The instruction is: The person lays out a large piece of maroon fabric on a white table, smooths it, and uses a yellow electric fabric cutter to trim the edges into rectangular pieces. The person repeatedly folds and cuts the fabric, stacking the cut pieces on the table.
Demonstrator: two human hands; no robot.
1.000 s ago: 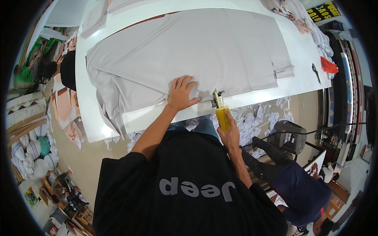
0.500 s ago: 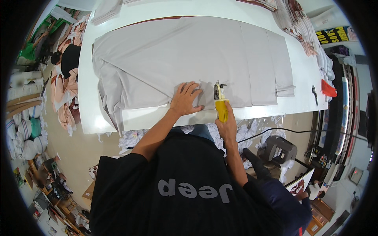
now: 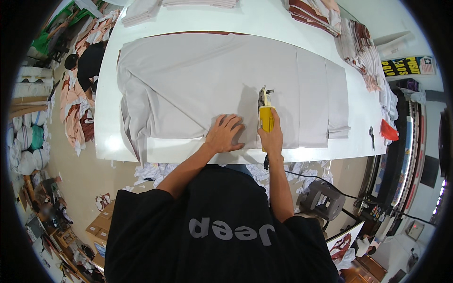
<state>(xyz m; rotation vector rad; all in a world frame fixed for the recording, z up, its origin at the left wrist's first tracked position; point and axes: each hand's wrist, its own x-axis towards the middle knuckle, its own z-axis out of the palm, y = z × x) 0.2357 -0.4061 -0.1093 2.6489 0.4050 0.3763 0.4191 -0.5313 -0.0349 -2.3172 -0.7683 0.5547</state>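
A wide sheet of light grey fabric (image 3: 212,80) lies spread on the white table (image 3: 107,127), bunched and creased at its left end. My left hand (image 3: 225,134) rests on it near the front edge, palm down and fingers spread. Just to the right, my right hand (image 3: 272,137) is wrapped round the yellow body of an electric cloth cutter (image 3: 267,119). The cutter's metal head points away from me over the fabric. Whether the blade has parted the cloth there I cannot tell. A black cord leads off to the right from behind my right wrist.
Black scissors (image 3: 372,137) and a red cloth (image 3: 389,129) lie at the table's right end. Folded striped fabric piles (image 3: 315,16) sit at the far right, grey folded stacks (image 3: 200,3) at the far edge. White scraps and a grey stool (image 3: 325,200) stand below the front edge.
My right hand and the cutter have moved farther from me, deeper over the fabric. My left hand stays near the front edge. A dark-clothed person at lower right has left view.
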